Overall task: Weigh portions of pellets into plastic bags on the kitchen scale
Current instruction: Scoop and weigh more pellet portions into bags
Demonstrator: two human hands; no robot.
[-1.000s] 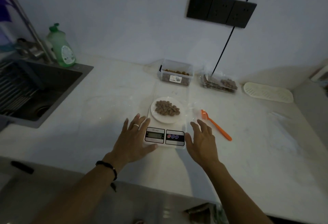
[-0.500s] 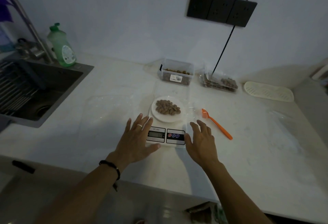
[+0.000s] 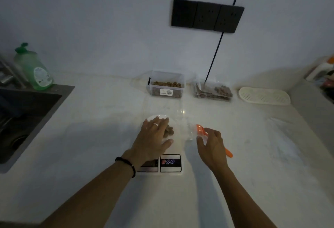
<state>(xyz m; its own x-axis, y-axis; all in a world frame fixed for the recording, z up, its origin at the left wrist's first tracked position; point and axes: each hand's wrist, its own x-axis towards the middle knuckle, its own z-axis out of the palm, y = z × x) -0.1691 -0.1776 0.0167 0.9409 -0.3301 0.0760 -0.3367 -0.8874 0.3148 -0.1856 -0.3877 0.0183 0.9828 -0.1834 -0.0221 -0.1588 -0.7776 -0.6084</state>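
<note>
At the near edge of the white counter [image 3: 90,182] the kitchen scale [image 3: 170,162] sits with its display partly hidden under the left wrist, so the reading can't be checked. Left hand [image 3: 153,137] lies flat, fingers straight, over the pellets [image 3: 169,130] heaped inside a clear plastic bag [image 3: 179,117] on the scale platform; pressing there would likely skew the weight or nudge the scale. Right hand [image 3: 211,144] is just beside the platform, fingers curled at the bag's open edge and over the orange scoop [image 3: 200,130] (cannot tell which it actually pinches, the film is see-through and blurred). Risk from here: a pull on the bag mouth while the left hand pins the heap may tip pellets onto the counter, or drag the scoop along. Thin film will probably slip and crumple, so the grip could miss. Farther back, a clear tub of pellets [image 3: 166,87] stands open near the wall, with filled bags stacked [image 3: 213,90] to its right, then a white perforated tray [image 3: 263,95]. Dish soap bottle [image 3: 33,68] stands by the sink [image 3: 27,115] at far left, well apart from the work
</note>
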